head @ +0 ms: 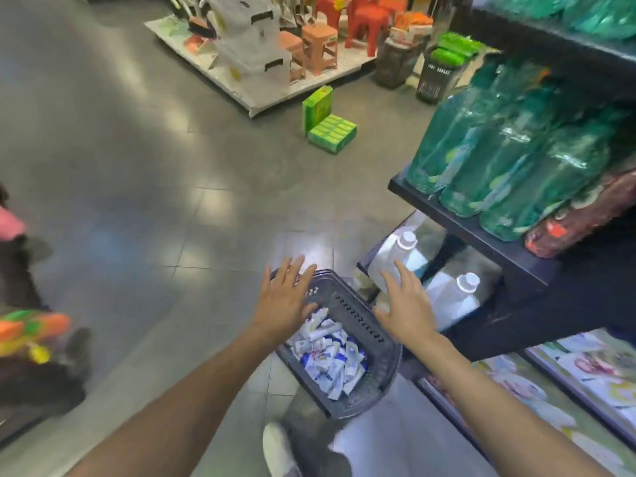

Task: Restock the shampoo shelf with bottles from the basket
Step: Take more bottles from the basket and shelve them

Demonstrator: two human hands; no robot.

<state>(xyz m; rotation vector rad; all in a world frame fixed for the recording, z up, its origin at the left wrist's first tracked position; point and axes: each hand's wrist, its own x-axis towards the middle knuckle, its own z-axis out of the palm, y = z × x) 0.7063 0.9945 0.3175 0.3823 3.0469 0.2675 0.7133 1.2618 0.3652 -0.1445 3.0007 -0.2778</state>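
Observation:
A dark plastic basket stands on the floor below me, holding several small white and blue bottles and tubes. My left hand hovers over the basket's left rim, fingers spread, holding nothing. My right hand hovers over the right rim, also spread and empty. A dark shelf unit rises on the right with green bottles on its upper level and white-capped jugs lower down.
Green boxes lie on the grey tiled floor ahead. A pallet with plastic tubs and orange stools stands further back. More baskets sit by the shelf end. A toy display is at the left edge.

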